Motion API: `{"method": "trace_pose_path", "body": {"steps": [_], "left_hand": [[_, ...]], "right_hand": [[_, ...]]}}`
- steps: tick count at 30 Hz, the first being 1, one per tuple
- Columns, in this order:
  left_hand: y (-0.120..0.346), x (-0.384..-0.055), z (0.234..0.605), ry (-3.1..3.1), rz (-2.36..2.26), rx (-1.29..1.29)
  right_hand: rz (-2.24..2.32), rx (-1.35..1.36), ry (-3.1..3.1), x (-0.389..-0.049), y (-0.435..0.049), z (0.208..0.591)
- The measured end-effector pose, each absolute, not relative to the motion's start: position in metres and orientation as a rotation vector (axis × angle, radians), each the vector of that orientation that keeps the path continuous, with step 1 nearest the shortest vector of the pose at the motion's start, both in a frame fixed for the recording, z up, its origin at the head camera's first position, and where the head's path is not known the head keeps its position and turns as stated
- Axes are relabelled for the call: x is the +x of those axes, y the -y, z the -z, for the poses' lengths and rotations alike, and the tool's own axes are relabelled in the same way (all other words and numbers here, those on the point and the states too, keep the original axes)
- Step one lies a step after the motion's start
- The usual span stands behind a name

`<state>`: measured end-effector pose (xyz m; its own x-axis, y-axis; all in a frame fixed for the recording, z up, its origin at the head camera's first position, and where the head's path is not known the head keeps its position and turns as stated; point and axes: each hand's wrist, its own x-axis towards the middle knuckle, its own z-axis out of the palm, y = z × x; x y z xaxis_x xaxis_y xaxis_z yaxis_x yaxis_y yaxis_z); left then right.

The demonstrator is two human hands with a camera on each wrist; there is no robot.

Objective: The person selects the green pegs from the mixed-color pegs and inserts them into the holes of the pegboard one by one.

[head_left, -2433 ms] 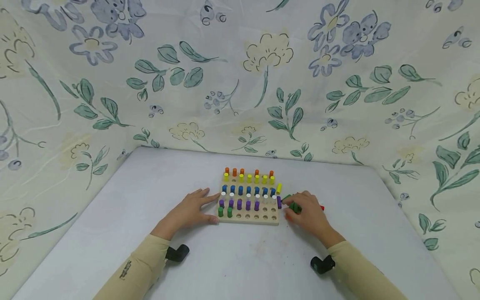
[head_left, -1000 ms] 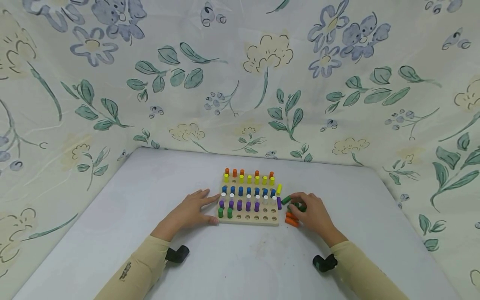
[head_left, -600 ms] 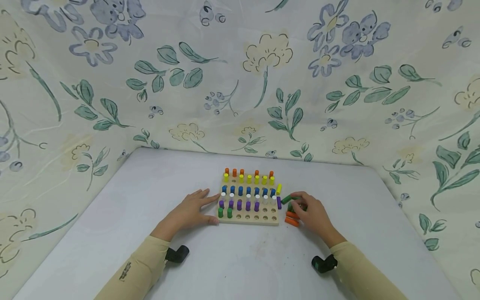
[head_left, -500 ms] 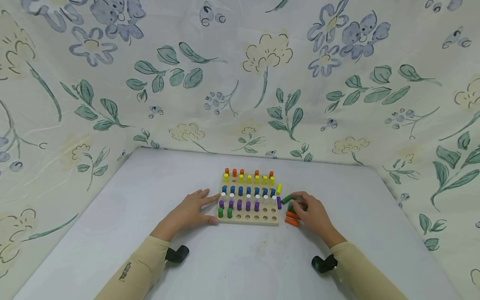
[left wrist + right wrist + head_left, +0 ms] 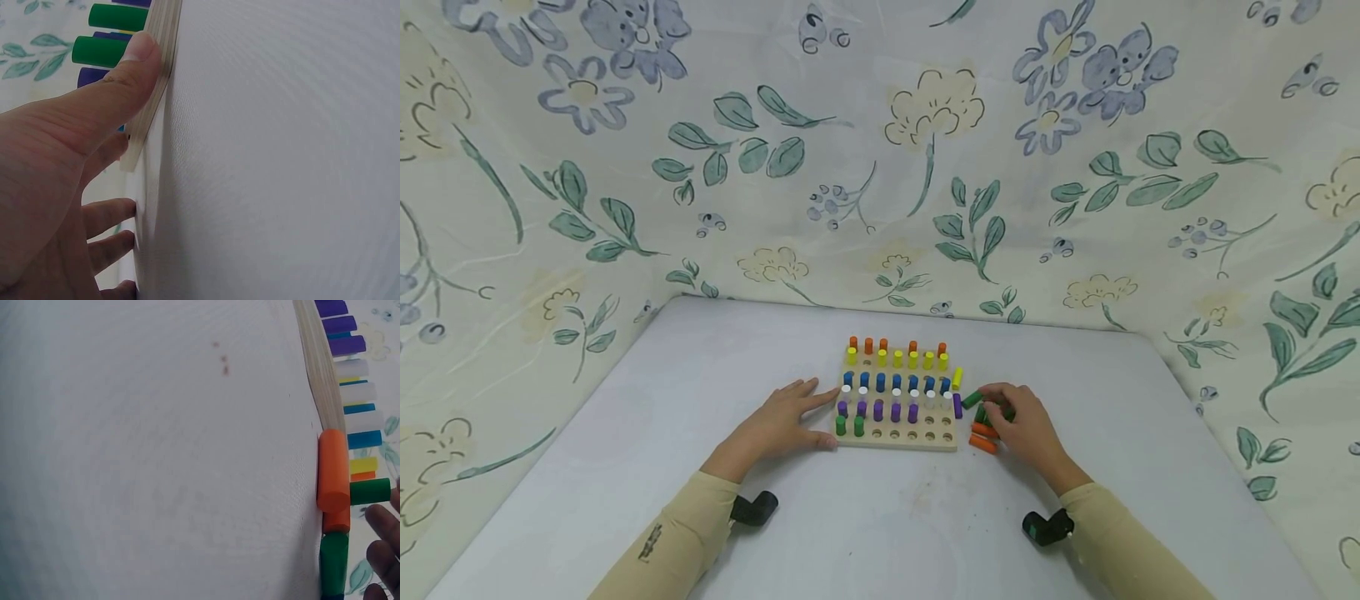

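Observation:
A wooden pegboard (image 5: 902, 443) stands mid-table with rows of coloured pegs. My left hand (image 5: 778, 421) lies at its left side, fingers spread. In the left wrist view the thumb (image 5: 125, 81) rests on the board's edge beside green pegs (image 5: 99, 51). To the board's right, my right hand (image 5: 1024, 425) is bent over a small pile, thumb and forefinger at a green peg (image 5: 981, 414). In the right wrist view a green peg (image 5: 370, 491) stands upright with fingertips right at its end. The palm side is partly hidden.
Loose orange pegs (image 5: 983, 444) lie under the right hand's thumb side. Another green peg (image 5: 972, 398), a purple peg (image 5: 957, 406) and a yellow peg (image 5: 957, 378) lie along the board's right edge. Floral cloth (image 5: 850, 167) hangs behind the white table (image 5: 737, 333).
My right hand has drawn back slightly to the right from the board, uncovering orange pegs and a green one, then stays over the pile. The left hand has not moved.

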<state>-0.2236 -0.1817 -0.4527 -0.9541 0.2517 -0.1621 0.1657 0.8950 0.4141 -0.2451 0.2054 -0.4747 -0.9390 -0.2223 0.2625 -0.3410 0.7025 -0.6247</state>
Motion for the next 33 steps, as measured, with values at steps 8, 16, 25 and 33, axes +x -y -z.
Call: {"method": "trace_pose_path", "body": {"steps": [8,16,25,33], "left_hand": [[0.1822,-0.2234,0.4536,-2.853,-0.592,0.330],[0.1814,-0.2225,0.4527,-2.854,-0.591,0.329],[0.1807,-0.2224,0.4511,-2.852,-0.587,0.332],[0.1804,-0.2218,0.4485,-2.846,-0.587,0.326]], "right_hand": [[-1.013,0.532,2.719,-0.2450,-0.2068,0.4762],[-0.992,0.528,2.741,-0.2452,-0.2058,0.4776],[-0.956,0.528,2.749,-0.2438,-0.2038,0.4759],[-0.960,0.569,2.692,-0.2432,-0.2025,0.4731]]}}
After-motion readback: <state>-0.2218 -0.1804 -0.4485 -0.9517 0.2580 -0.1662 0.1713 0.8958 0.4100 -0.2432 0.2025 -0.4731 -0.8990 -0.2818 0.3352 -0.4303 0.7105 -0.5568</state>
